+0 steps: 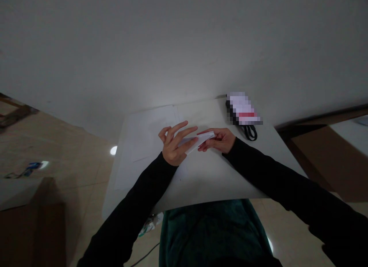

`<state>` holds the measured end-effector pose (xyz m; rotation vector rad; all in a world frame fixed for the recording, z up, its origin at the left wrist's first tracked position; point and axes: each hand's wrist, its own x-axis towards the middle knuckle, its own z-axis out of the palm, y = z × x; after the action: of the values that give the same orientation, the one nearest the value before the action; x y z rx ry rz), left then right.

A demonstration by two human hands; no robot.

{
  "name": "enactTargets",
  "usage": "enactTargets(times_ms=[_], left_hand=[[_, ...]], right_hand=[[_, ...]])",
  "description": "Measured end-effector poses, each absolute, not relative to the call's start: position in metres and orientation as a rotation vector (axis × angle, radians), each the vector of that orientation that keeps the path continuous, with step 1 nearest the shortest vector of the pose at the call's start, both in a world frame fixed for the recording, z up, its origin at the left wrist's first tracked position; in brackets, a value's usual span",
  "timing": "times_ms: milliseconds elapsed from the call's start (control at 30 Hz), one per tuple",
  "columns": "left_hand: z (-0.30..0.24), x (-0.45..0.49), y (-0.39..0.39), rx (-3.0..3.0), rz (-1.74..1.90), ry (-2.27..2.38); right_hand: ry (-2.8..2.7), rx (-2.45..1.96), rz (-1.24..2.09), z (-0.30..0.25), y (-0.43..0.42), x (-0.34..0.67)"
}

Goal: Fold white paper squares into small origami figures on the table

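A piece of folded white paper [205, 136] is held above the table between my two hands. My right hand [220, 140] pinches its right end, thumb below and fingers along the upper edge. At the other end is my left hand [175, 146], one finger lying across the paper and the other fingers raised and spread. Part of the paper is hidden behind that left finger. Loose white sheets [149, 129] lie flat on the table to the left of my hands.
The white table [224, 182] stands against a pale wall [184, 48]. A pixelated item [244, 109] with a black strap [251, 133] lies at its back right. Cardboard boxes [330, 159] are on the right. A green cloth [212, 232] covers my lap.
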<state>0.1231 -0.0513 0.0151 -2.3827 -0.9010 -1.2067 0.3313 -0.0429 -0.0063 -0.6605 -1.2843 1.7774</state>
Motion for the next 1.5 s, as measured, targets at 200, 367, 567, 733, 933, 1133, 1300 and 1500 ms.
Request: enactTargets(times_ms=[200, 367, 567, 733, 933, 1133, 1300, 1500], left_hand=[[0.014, 0.123, -0.052, -2.349, -1.226, -0.889], [0.01, 0.121, -0.05, -2.332, -1.171, -0.893], [0.014, 0.121, -0.05, -2.265, -1.251, -0.807], [0.012, 0.121, -0.052, -2.214, -1.19, -0.809], [0.007, 0.118, -0.051, -2.241, -1.147, -0.823], [0.006, 0.119, -0.052, -2.348, -1.235, -0.856], [0.004, 0.12, -0.053, -2.309, -1.278, -0.822], [0.003, 0.119, -0.053, -2.161, -1.193, -0.884]], right_hand=[[-1.232, -0.648, 1.763, -0.007, -0.043, 0.329], [-1.171, -0.661, 1.8, -0.001, -0.045, 0.326], [-1.048, -0.659, 1.903, 0.001, -0.047, 0.327], [-1.036, -0.675, 2.069, -0.003, -0.043, 0.331], [-0.999, -0.687, 2.136, -0.001, -0.043, 0.329], [-1.11, -0.884, 2.14, 0.009, -0.046, 0.333], [-1.321, -0.966, 2.046, 0.008, -0.049, 0.341], [-1.379, -0.903, 1.98, 0.008, -0.05, 0.337]])
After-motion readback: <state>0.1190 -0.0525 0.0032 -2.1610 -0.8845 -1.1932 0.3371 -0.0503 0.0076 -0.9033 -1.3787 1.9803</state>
